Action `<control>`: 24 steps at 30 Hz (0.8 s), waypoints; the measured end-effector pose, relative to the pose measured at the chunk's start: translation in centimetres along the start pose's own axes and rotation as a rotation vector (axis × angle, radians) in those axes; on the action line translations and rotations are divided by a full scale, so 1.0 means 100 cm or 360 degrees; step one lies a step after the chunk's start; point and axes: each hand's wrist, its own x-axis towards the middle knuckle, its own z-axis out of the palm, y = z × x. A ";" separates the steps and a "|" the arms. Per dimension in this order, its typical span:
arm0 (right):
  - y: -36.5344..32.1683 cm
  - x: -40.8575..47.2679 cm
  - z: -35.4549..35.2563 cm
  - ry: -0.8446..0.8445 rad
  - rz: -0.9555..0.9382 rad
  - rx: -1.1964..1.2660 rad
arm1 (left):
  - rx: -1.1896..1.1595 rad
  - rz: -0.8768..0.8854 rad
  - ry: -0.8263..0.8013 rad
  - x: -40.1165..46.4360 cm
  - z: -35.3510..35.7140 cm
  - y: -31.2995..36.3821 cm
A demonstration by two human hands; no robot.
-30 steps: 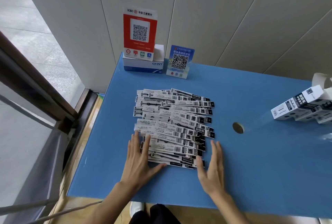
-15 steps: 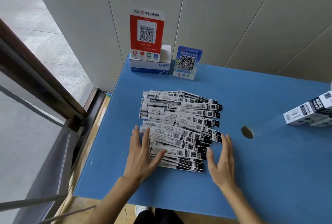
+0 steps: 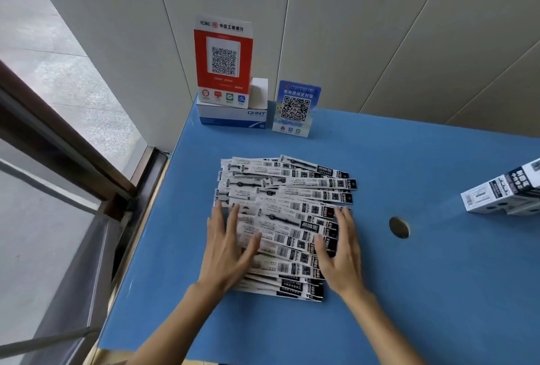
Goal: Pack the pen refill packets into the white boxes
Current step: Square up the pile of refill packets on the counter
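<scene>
A fanned heap of several long white-and-black pen refill packets [image 3: 287,198] lies in the middle of the blue table [image 3: 423,291]. My left hand [image 3: 228,250] rests flat on the heap's left ends, fingers straight and spread. My right hand [image 3: 340,250] presses with straight fingers against the black right ends of the nearer packets. White boxes with black print [image 3: 502,192] lie at the table's right edge, partly cut off by the frame, well away from both hands.
A red-and-white QR sign [image 3: 223,60] stands on a white-and-blue box [image 3: 232,117] at the table's back, with a small blue QR stand [image 3: 295,108] beside it. A round cable hole [image 3: 399,227] sits right of the heap. The table's left edge drops beside a window frame [image 3: 73,142].
Both hands have slid forward and inward onto the nearer packets, squeezing their ends together. The view has shifted left, so the white boxes sit further toward the right edge.
</scene>
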 end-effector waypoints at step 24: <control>0.006 0.068 -0.003 -0.0034 0.0120 0.0078 | 0.0049 -0.0008 -0.0104 0.070 0.012 0.020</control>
